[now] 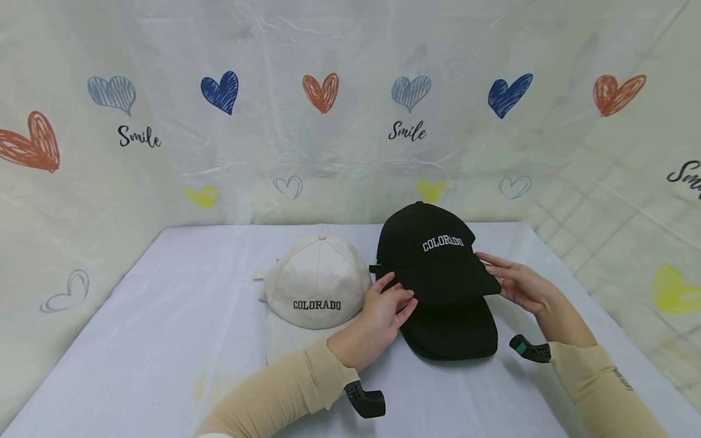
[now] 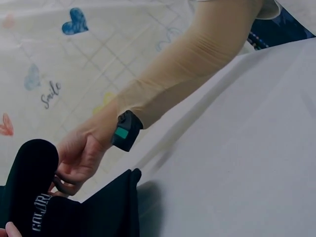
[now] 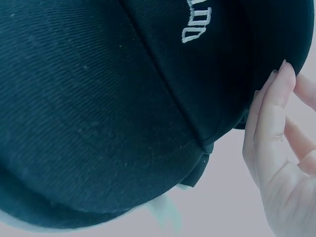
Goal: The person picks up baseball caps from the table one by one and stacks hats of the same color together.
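A black cap with white COLORADO lettering sits over another black cap, whose brim shows underneath. My left hand is at the upper cap's left side, fingers loosely extended, fingertips touching it. In the left wrist view, only my left fingertips show. My right hand is opposite, with mostly straight fingers touching the upper cap's side, as the right wrist view shows close up. Left of the black caps, a cream cap with dark COLORADO lettering lies partly behind my left forearm.
The caps are on a table covered with a white cloth. A pale curtain printed with hearts and the word Smile hangs behind and beside it. Beige sleeves cover my forearms, and small black devices are worn at my wrists.
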Demonstrator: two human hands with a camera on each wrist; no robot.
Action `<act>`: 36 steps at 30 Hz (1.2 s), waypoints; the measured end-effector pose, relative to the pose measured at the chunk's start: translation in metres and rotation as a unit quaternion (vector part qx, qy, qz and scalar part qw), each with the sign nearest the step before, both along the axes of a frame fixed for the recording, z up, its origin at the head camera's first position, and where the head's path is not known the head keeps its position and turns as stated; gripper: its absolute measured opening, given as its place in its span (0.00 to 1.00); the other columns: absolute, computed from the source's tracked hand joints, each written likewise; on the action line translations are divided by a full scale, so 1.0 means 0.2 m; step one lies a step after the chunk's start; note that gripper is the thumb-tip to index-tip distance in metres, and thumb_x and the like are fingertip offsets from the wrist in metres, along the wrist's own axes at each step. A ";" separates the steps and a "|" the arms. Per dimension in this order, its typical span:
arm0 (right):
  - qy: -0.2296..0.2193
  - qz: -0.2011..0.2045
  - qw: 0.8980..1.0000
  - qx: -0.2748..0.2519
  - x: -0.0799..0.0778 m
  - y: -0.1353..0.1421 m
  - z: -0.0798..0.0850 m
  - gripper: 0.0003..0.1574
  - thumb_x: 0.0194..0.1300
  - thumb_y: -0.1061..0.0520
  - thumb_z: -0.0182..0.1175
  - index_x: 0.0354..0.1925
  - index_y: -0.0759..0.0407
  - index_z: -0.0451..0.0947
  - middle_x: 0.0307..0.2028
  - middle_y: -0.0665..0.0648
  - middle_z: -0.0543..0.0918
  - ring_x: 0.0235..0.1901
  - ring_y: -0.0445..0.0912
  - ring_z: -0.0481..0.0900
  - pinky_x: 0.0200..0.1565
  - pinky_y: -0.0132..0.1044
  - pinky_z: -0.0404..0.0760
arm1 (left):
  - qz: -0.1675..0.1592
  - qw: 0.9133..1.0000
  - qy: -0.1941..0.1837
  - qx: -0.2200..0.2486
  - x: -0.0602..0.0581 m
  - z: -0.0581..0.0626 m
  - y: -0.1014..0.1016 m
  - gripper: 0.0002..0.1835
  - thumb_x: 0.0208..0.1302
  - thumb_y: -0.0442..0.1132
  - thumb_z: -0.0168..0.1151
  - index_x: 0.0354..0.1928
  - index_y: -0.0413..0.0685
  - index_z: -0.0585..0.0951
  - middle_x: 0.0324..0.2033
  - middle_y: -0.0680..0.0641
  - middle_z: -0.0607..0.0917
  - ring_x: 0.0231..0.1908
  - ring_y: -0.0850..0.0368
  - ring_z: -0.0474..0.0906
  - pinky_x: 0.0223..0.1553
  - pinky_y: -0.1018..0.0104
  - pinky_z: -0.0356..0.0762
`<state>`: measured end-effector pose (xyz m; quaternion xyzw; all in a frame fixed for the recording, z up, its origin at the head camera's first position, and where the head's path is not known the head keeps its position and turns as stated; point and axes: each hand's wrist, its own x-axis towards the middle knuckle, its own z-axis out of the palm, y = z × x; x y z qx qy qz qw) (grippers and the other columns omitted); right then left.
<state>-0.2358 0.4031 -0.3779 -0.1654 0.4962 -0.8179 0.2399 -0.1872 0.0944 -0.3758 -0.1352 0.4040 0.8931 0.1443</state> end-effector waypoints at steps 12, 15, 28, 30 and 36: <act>-0.002 0.042 0.999 -0.002 0.01 0.02 -0.03 0.35 0.82 0.71 0.31 0.64 0.51 0.81 0.56 0.56 0.85 0.52 0.47 0.85 0.55 0.38 0.81 | -0.005 1.000 0.008 -0.024 0.04 -0.03 -0.01 0.34 0.64 0.18 0.58 0.71 0.44 0.68 0.58 0.38 0.73 0.47 0.49 0.78 0.59 0.51 0.78; -0.002 0.045 0.999 -0.002 0.02 0.02 -0.04 0.35 0.82 0.70 0.32 0.65 0.50 0.80 0.56 0.56 0.85 0.53 0.47 0.85 0.55 0.38 0.81 | -0.006 1.000 0.009 -0.028 0.04 -0.04 0.00 0.34 0.63 0.18 0.59 0.71 0.44 0.68 0.56 0.39 0.73 0.46 0.50 0.78 0.58 0.52 0.79; -0.023 -0.006 0.997 0.070 0.08 0.03 -0.07 0.31 0.82 0.68 0.41 0.60 0.42 0.84 0.53 0.51 0.86 0.49 0.44 0.86 0.52 0.36 0.83 | -0.012 0.999 0.013 -0.042 0.09 -0.07 0.00 0.34 0.62 0.17 0.58 0.70 0.46 0.69 0.49 0.42 0.74 0.41 0.52 0.79 0.56 0.52 0.81; -0.021 -0.001 0.997 0.071 0.08 0.03 -0.07 0.31 0.82 0.68 0.41 0.60 0.42 0.84 0.53 0.51 0.86 0.49 0.44 0.86 0.52 0.36 0.83 | -0.013 0.999 0.014 -0.043 0.10 -0.07 0.00 0.34 0.63 0.17 0.58 0.70 0.46 0.69 0.49 0.42 0.74 0.41 0.52 0.79 0.56 0.51 0.80; -0.014 0.019 0.998 0.067 0.07 0.05 -0.09 0.32 0.82 0.68 0.39 0.62 0.41 0.81 0.54 0.52 0.86 0.51 0.44 0.85 0.52 0.36 0.82 | -0.009 0.999 0.017 -0.051 0.11 -0.08 0.01 0.34 0.63 0.17 0.59 0.70 0.48 0.69 0.48 0.43 0.74 0.42 0.51 0.79 0.55 0.51 0.81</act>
